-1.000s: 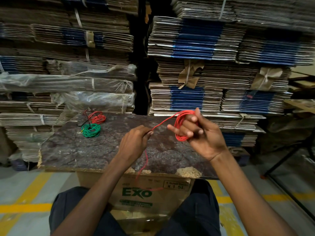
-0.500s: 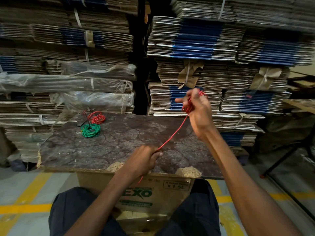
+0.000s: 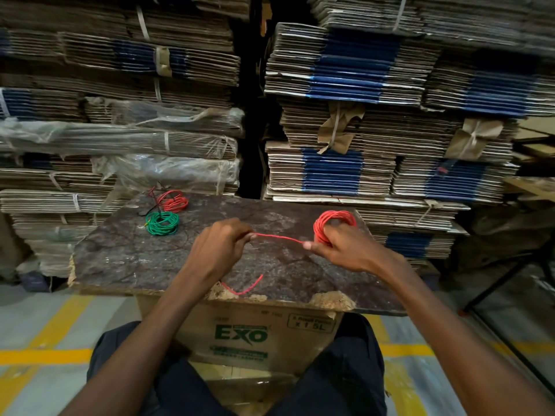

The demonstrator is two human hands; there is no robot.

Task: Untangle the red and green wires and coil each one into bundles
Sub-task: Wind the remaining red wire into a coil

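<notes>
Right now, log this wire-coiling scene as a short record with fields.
surface: marbled board on an EXO carton
right hand: holds a red wire coil
left hand: pinches the red strand running to that coil
loose tail: red end at the board's near edge
finished bundles: green coil, smaller red coil, far left
backdrop: stacked flattened cardboard

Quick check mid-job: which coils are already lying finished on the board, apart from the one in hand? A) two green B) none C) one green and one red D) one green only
C: a green coil and a small red coil lie on the board, far left.
</notes>
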